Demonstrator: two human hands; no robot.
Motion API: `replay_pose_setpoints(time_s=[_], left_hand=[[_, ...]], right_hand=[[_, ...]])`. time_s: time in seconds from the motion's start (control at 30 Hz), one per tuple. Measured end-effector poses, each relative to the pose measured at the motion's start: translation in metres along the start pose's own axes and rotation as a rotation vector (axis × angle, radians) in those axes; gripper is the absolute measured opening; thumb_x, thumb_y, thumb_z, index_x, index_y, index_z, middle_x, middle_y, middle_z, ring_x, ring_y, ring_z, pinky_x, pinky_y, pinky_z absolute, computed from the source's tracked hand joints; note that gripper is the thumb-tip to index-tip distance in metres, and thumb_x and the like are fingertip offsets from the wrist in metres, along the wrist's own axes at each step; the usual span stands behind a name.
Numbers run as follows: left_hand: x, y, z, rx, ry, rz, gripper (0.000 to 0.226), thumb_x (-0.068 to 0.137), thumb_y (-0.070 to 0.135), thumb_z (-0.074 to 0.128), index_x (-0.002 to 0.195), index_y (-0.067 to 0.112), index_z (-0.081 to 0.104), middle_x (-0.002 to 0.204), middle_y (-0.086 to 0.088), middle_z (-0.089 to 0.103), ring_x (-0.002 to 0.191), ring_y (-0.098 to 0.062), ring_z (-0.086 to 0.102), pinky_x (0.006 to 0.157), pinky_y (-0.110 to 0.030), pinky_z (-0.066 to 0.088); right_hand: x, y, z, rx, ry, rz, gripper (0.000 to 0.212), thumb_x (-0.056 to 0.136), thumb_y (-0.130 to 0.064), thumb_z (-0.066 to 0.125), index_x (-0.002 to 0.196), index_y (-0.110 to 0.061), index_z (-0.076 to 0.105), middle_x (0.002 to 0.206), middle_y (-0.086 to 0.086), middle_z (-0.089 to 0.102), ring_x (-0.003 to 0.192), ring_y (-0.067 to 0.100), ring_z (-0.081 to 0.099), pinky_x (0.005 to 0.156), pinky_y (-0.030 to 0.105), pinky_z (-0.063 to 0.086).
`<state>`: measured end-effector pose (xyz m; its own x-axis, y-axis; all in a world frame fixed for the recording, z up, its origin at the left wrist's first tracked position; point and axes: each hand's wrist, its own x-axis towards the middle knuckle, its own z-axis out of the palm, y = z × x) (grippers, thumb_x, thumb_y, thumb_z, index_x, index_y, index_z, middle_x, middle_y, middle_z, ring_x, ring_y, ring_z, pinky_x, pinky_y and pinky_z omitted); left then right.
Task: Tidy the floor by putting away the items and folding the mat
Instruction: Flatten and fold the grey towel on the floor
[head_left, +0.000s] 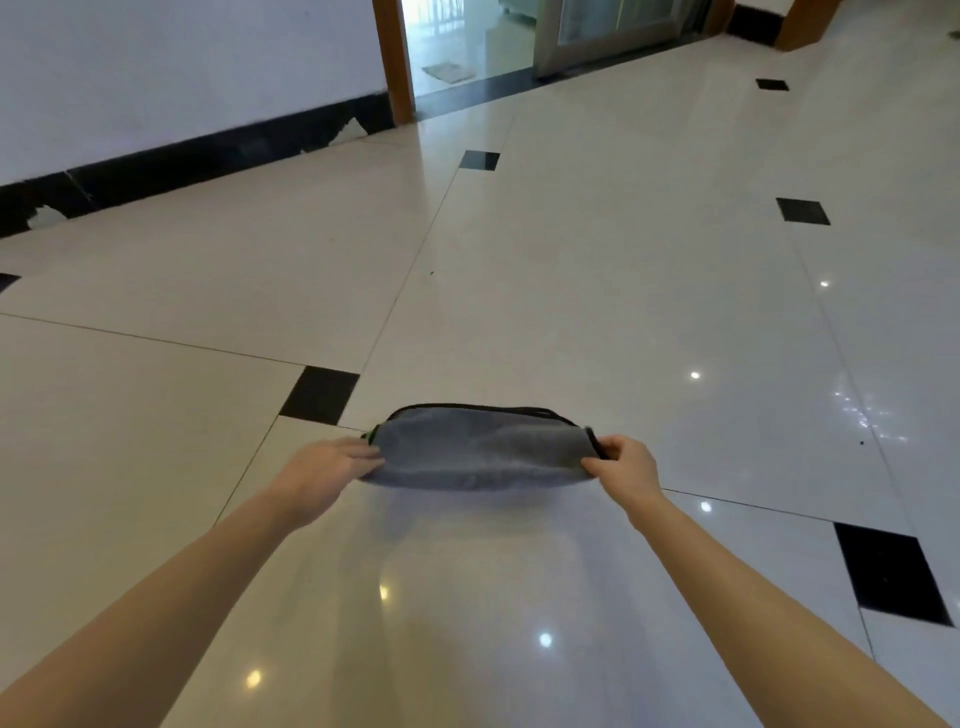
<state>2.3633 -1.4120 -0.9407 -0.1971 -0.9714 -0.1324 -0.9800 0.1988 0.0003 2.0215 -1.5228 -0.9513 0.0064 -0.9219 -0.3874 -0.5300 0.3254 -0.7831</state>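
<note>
Head view: the person's two arms reach forward over the floor (571, 260).
Left hand (324, 470): pinches the mat's left end, fingers curled over it.
Mat (478, 449): grey, folded small, held level between both hands, apparently to keep the folds together.
Right hand (621, 462): grips the right end by the black edging.

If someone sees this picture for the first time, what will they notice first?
First, the folded grey mat with black edging, held low in the middle of the view between two outstretched bare arms. The left hand grips its left end and the right hand pinches its right end. Around them spreads the glossy cream tiled floor with small black inset squares.
</note>
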Motion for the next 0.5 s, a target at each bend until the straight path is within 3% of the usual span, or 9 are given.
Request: replay_pose_setpoints(time_s=[0.1,0.2,0.27,0.3,0.33,0.37,0.43,0.5], left_hand=[[-0.010,0.016,0.024,0.079,-0.240,0.048,0.047,0.098,0.010,0.036,0.144,0.021,0.034,0.153,0.001,0.030,0.141,-0.014,0.026,0.113,-0.023,0.016],[-0.022,0.022,0.043,0.131,-0.346,0.118,0.053,0.096,0.006,0.034,0.147,0.018,0.028,0.154,0.000,0.027,0.141,-0.015,0.025,0.113,-0.026,0.020],[-0.032,0.021,0.052,0.123,-0.249,0.211,0.055,0.080,0.010,0.049,0.133,0.024,0.052,0.138,0.005,0.052,0.125,-0.011,0.049,0.100,-0.022,0.041],[-0.036,0.020,0.055,0.093,-0.210,0.199,0.051,0.066,0.017,0.054,0.114,0.030,0.066,0.118,0.010,0.065,0.106,-0.006,0.062,0.085,-0.018,0.050],[-0.039,0.020,0.057,0.063,-0.156,0.181,0.045,0.057,0.022,0.052,0.095,0.033,0.072,0.100,0.014,0.070,0.090,-0.004,0.066,0.072,-0.016,0.053],[-0.038,0.020,0.059,0.045,-0.075,0.157,0.042,0.056,0.023,0.047,0.088,0.032,0.073,0.093,0.013,0.071,0.085,-0.006,0.067,0.070,-0.017,0.054],[-0.028,0.021,0.064,-0.077,0.049,0.018,0.042,0.068,0.019,0.046,0.101,0.022,0.072,0.105,0.002,0.071,0.100,-0.016,0.066,0.086,-0.029,0.052],[-0.007,0.034,0.067,-0.163,0.181,-0.218,0.041,0.084,0.019,0.047,0.121,0.011,0.062,0.124,-0.008,0.062,0.118,-0.026,0.057,0.099,-0.038,0.041]], right_hand=[[-0.008,0.030,0.015,0.064,-0.104,0.200,0.027,0.077,0.004,0.066,0.103,-0.002,0.063,0.090,0.011,0.063,0.084,0.025,0.062,0.081,0.037,0.055],[-0.011,0.047,0.014,-0.084,-0.204,0.235,0.022,0.076,0.009,0.062,0.094,-0.004,0.060,0.084,0.010,0.060,0.086,0.030,0.064,0.075,0.037,0.057],[-0.009,0.052,0.007,-0.201,-0.266,0.259,0.017,0.074,0.011,0.060,0.086,-0.001,0.062,0.077,0.011,0.058,0.078,0.030,0.064,0.068,0.035,0.059],[-0.006,0.051,0.003,-0.233,-0.303,0.279,0.014,0.074,0.011,0.060,0.080,-0.001,0.062,0.074,0.011,0.057,0.071,0.028,0.062,0.064,0.033,0.058],[-0.001,0.047,-0.001,-0.256,-0.321,0.302,0.011,0.074,0.009,0.060,0.076,-0.002,0.059,0.072,0.011,0.054,0.065,0.025,0.058,0.058,0.031,0.055],[0.004,0.040,-0.003,-0.259,-0.310,0.321,0.010,0.076,0.004,0.061,0.080,-0.004,0.056,0.074,0.012,0.051,0.063,0.023,0.054,0.054,0.028,0.049],[0.021,0.023,-0.001,-0.278,-0.213,0.277,0.033,0.082,-0.006,0.060,0.113,-0.004,0.050,0.096,0.016,0.053,0.083,0.026,0.055,0.062,0.027,0.043],[0.030,-0.001,0.012,-0.326,-0.084,0.088,0.051,0.086,-0.008,0.053,0.134,-0.005,0.037,0.124,0.016,0.049,0.111,0.031,0.050,0.082,0.031,0.041]])
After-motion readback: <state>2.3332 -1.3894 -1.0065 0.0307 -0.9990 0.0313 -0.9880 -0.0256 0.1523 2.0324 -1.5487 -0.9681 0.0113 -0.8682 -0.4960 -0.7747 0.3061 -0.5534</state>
